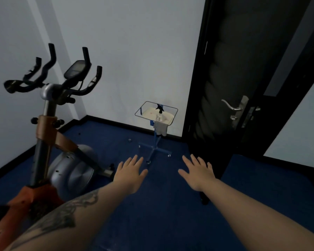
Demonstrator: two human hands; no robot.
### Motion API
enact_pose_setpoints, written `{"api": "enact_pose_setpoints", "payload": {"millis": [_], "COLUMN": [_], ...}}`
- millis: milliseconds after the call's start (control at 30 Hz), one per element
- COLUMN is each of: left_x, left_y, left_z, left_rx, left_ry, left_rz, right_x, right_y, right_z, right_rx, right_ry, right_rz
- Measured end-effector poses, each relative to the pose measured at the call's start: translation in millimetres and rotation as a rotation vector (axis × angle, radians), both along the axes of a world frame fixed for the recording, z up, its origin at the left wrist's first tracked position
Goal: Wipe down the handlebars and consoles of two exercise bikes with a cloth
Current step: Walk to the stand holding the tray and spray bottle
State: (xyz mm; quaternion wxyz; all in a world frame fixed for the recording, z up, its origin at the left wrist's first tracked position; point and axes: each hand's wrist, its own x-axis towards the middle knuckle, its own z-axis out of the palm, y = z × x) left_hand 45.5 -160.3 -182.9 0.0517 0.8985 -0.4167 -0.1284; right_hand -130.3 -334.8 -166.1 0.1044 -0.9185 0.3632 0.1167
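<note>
Head view, looking down and forward across a dim room with a blue floor. Both arms reach out in front of the person, palms down. The left hand has a wide grip, fingers spread and straight, holding nothing. The right hand is the same, fingers fanned out and empty. The left forearm carries a dark tattoo whose design is too blurred to make out.

Beyond the hands, between them and the far wall, stands a small blue rolling stand with a tray serving as a desk. A grey cloth hangs over its front edge, well apart from both hands. A clear spray bottle with a dark trigger stands upright in the tray just above the cloth. No label on it can be read.

To the left is an exercise bike with an orange and black frame, cut off at the lower left edge. Its black handlebars curve upward, and a dark console sits tilted between them; its screen shows no readable writing. A black door with a silver lever handle stands open at right.
</note>
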Motion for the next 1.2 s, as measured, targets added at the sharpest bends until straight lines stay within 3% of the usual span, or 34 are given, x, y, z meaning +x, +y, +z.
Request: {"api": "enact_pose_setpoints", "payload": {"millis": [367, 833, 1200], "left_x": [41.6, 244.1, 333.9], "left_y": [-107.9, -262.1, -378.3], "left_z": [-42.4, -71.6, -107.1], "left_rx": [0.084, 0.01, 0.003], "left_ry": [0.153, 0.15, 0.164], "left_rz": [0.112, 0.167, 0.28], "right_x": [63.2, 275.7, 400.7], "right_y": [-131.2, -267.9, -397.9], "right_z": [-29.2, -66.9, -115.3], "right_rx": [0.043, 0.1, 0.104], "right_ry": [0.116, 0.144, 0.131], "right_rz": [0.1, 0.109, 0.143]}}
